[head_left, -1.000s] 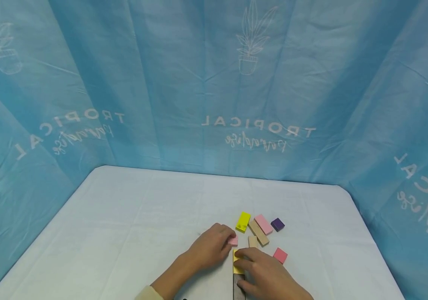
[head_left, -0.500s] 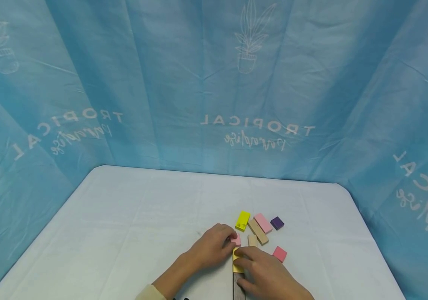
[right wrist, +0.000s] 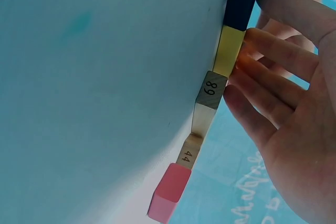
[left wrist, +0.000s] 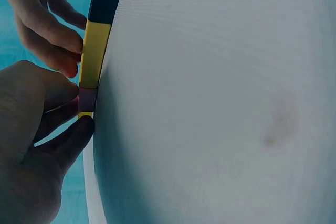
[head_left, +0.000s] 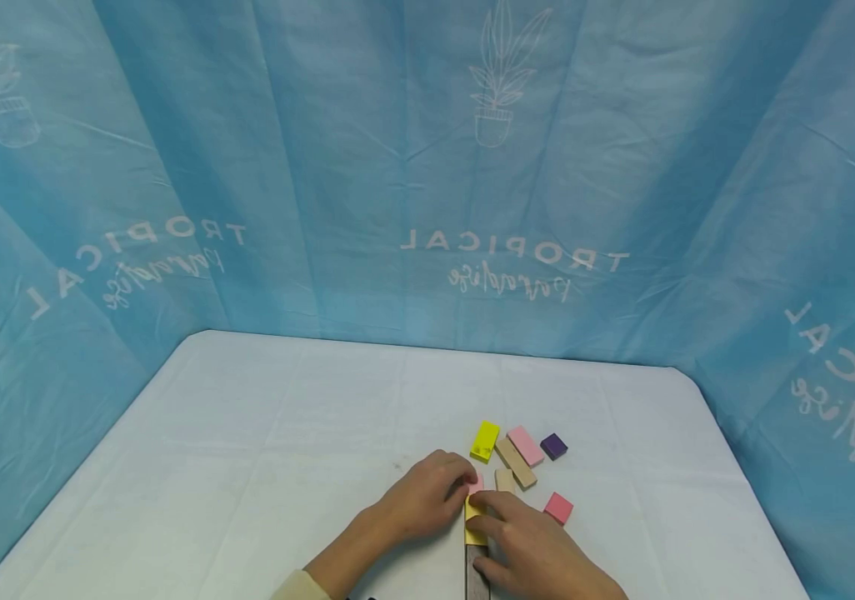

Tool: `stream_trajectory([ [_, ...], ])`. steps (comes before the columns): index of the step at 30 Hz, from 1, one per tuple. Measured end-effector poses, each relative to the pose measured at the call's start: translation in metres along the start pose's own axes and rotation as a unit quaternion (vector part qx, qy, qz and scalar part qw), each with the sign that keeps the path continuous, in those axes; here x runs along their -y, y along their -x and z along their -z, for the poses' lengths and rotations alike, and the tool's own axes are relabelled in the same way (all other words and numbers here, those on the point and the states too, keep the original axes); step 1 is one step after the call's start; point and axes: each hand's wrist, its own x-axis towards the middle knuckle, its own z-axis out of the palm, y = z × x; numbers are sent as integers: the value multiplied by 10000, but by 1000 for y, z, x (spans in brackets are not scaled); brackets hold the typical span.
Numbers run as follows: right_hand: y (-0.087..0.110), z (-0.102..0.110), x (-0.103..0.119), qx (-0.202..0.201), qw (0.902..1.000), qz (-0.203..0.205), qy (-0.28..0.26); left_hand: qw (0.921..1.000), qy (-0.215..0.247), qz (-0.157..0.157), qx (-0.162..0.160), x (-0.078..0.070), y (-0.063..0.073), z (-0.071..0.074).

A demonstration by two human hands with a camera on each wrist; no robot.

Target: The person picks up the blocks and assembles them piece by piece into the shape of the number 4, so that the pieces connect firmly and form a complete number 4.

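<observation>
My left hand [head_left: 427, 497] pinches a small pink block [head_left: 476, 483] by the far end of a yellow block [head_left: 476, 536]. In the left wrist view that pink block [left wrist: 87, 99] looks lined up against the yellow one [left wrist: 95, 53]. A dark grey-brown block [head_left: 477, 568] continues the row toward me, end to end with the yellow. With fairly straight fingers, my right hand [head_left: 532, 546] touches the row from the right. Its fingertips rest along the dark block [right wrist: 243, 1] and the yellow block [right wrist: 229, 48] in the right wrist view.
Beyond the hands lie a bright yellow block [head_left: 484, 442], a longer pink block [head_left: 526, 446], a plain wooden block [head_left: 516, 463] and a dark purple block [head_left: 553, 447]. Another wooden block [head_left: 505, 480] and a rose-pink block [head_left: 558, 507] sit nearer my right hand. Blue curtains [head_left: 427, 167] surround the white table [head_left: 285, 417].
My left hand has slid the small pink block a little rightward, to the far end of the yellow block. The right hand has stayed almost still on the row.
</observation>
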Motion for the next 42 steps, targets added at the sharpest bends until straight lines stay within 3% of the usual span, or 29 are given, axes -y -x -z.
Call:
stream_trajectory([
  [26, 3, -1, -2, -160, 9997, 180, -15, 9999, -101, 124, 59, -2, 0, 0],
  [32, 4, 0, -3, -160, 9996, 205, -69, 9998, -47, 142, 122, -3, -4, 2],
  [42, 3, -1, -4, -90, 9998, 171, -75, 9982, -535, 262, -8, -6, -20, 9],
])
